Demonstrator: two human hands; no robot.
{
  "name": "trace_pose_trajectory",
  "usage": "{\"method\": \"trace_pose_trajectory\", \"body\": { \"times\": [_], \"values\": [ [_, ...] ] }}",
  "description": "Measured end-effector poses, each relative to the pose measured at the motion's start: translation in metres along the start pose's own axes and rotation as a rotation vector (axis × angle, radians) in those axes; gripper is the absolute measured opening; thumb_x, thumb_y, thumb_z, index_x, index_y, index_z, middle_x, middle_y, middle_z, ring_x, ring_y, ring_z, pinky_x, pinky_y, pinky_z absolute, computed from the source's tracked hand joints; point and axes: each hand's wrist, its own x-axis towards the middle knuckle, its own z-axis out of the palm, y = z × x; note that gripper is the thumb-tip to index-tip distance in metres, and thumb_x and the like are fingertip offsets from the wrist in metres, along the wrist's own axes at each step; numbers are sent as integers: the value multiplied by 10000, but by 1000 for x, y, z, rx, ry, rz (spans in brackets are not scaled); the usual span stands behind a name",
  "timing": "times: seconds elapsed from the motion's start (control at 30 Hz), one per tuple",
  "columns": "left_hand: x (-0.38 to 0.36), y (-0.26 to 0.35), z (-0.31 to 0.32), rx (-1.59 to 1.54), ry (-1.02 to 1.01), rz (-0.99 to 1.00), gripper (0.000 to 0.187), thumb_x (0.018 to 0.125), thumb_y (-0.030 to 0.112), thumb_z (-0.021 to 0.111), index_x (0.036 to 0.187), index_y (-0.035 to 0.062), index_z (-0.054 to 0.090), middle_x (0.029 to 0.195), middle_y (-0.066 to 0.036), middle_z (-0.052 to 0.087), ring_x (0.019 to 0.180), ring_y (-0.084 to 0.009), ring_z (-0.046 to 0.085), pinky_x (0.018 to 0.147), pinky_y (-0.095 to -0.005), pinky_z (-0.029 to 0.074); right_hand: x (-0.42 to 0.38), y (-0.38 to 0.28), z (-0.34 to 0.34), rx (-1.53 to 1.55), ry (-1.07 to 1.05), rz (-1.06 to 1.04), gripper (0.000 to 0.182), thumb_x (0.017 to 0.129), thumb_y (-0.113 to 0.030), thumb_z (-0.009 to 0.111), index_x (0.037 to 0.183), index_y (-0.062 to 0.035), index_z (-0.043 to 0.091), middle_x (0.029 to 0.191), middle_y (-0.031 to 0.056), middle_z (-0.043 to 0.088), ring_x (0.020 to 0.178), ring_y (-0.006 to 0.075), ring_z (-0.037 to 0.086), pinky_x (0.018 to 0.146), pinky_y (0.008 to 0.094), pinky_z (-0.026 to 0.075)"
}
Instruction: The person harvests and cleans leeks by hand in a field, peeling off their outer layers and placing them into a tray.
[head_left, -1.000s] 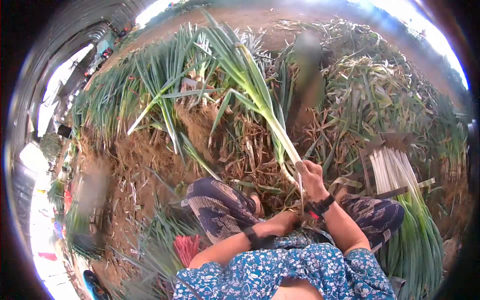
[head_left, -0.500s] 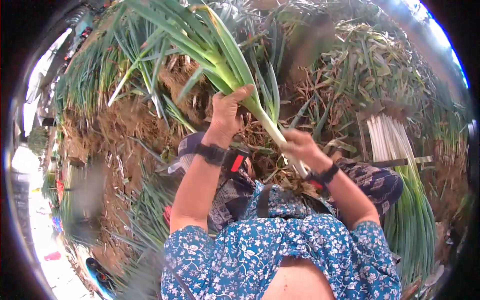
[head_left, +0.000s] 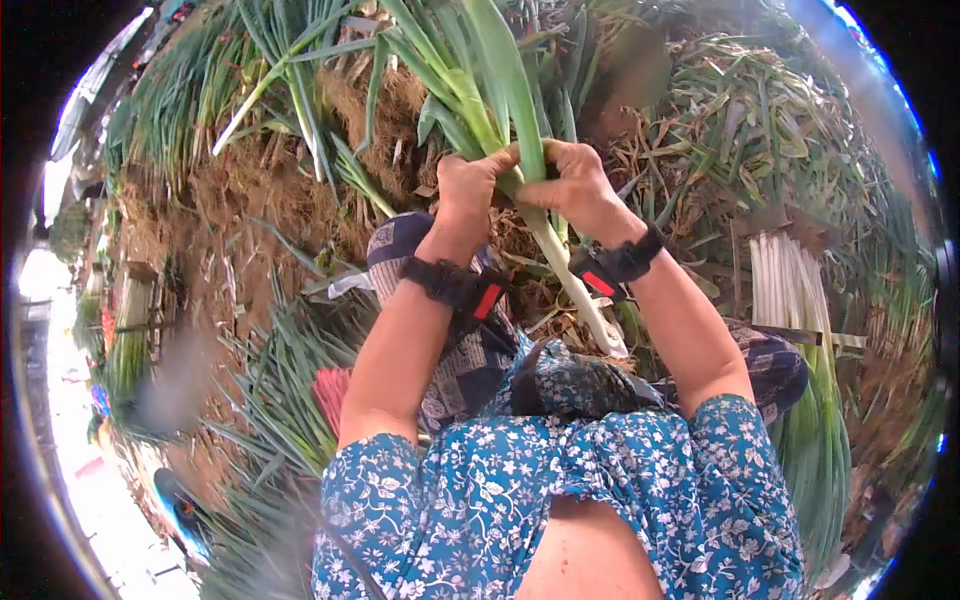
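Observation:
A large green onion (head_left: pixel 562 262) slants across the middle, its white root end down over my lap and its green leaves toward the top. My left hand (head_left: pixel 468 192) is closed round the stalk where the leaves begin to fan out. Right beside it, my right hand (head_left: pixel 580 190) is closed on an outer green leaf (head_left: pixel 520 95) of the same onion, near the stalk. The fingers of both hands are partly hidden by the leaves and stalk.
Trimmed white-stemmed green onions (head_left: pixel 787 285) lie in a bundle at the right. Untrimmed green onions (head_left: pixel 180 110) with roots are heaped at upper left. Stripped leaves (head_left: pixel 750 120) pile up at upper right. Red strips (head_left: pixel 332 392) lie by my left knee.
My right hand has moved up from the lower white stalk to the leaf base, next to my left hand. The outer leaf has shifted toward the right hand.

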Motion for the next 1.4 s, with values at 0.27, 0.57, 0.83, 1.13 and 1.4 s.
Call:
{"method": "trace_pose_trajectory", "body": {
  "times": [0.27, 0.57, 0.83, 1.13, 1.4],
  "values": [
    [11, 10, -29, -238, 128, -130, 155, 765, 65, 661, 858, -20, 570, 695, -122, 583, 632, -277, 607, 609, -434, 525, -92, -14, -36, 269, -11, 155, 322, 683, -59, 652, 986, 35, 595, 818, 25, 612, 709, 75, 553, 661, 209, 449],
    [-1, 26, -32, -513, -68, -129, 128, 751, 25, 603, 847, 10, 520, 738, -109, 549, 671, -236, 546, 769, -445, 492, -139, 65, -94, -1046, 90, 395, 372, 755, -214, 679, 1006, 10, 521, 857, 178, 555, 863, 291, 560, 722, 369, 452],
    [-7, 26, -25, -545, -144, -105, 103, 766, 59, 589, 838, 5, 539, 767, -110, 555, 668, -232, 542, 763, -427, 486, -74, 23, 14, -610, -11, -139, 265, 775, -163, 665, 894, 17, 512, 795, 182, 514, 738, 340, 525, 629, 396, 413],
    [-13, 24, -36, -531, -189, -125, 129, 827, 163, 594, 805, 68, 510, 721, -51, 508, 615, -179, 501, 754, -377, 453, -74, 36, 20, -599, 12, -118, 120, 821, -88, 538, 752, 9, 524, 745, 177, 526, 679, 326, 552, 588, 415, 428],
    [-28, 36, -11, -308, -541, -53, 281, 877, 333, 529, 770, 79, 473, 747, -65, 508, 644, -220, 528, 941, -512, 373, -64, 49, -12, -579, -250, 124, 188, 748, -126, 563, 827, 37, 613, 671, 176, 583, 635, 270, 581, 610, 347, 462]
  ]
}}
